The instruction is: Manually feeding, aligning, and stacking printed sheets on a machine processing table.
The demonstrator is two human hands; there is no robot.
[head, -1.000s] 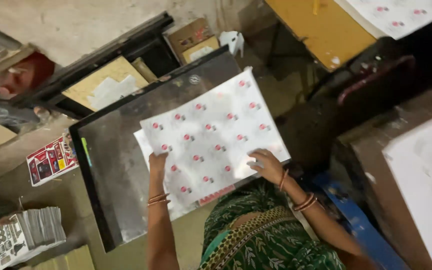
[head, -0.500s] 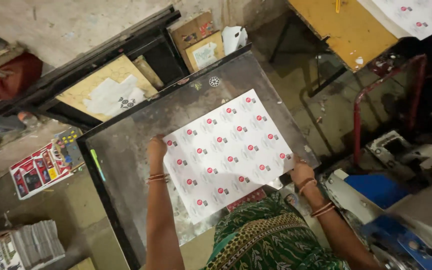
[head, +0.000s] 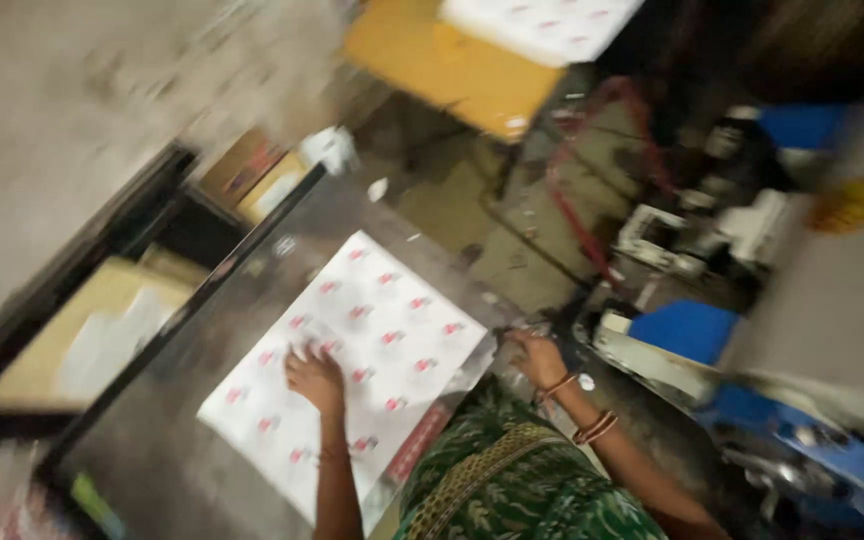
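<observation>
The left hand point(head: 314, 378) is pressing flat, fingers spread, on the white sheet printed with red motifs point(head: 352, 365) lying on the dark metal table point(head: 172, 420), while the right hand point(head: 537, 358), gripping nothing I can make out, is hovering beyond the sheet's right edge, so squaring the sheet seems underway and would call for both palms.

Blurry shot, so going by shapes and colours only. White printed sheet point(head: 352, 360) with rows of small red-pink marks, lying flat on the grey metal table point(head: 182, 440), left hand point(head: 314, 378) pressed on it. Red strip of another printed sheet point(head: 419, 442) poking out under its near edge. Same kind of white sheet with red marks point(head: 537, 22) up top on a yellow table point(head: 442, 75). Brown cardboard box point(head: 252, 175) with a pale label, just past the table's far corner, probably a carton. Pale flat sheet point(head: 102, 335) on a tan board at left.
</observation>
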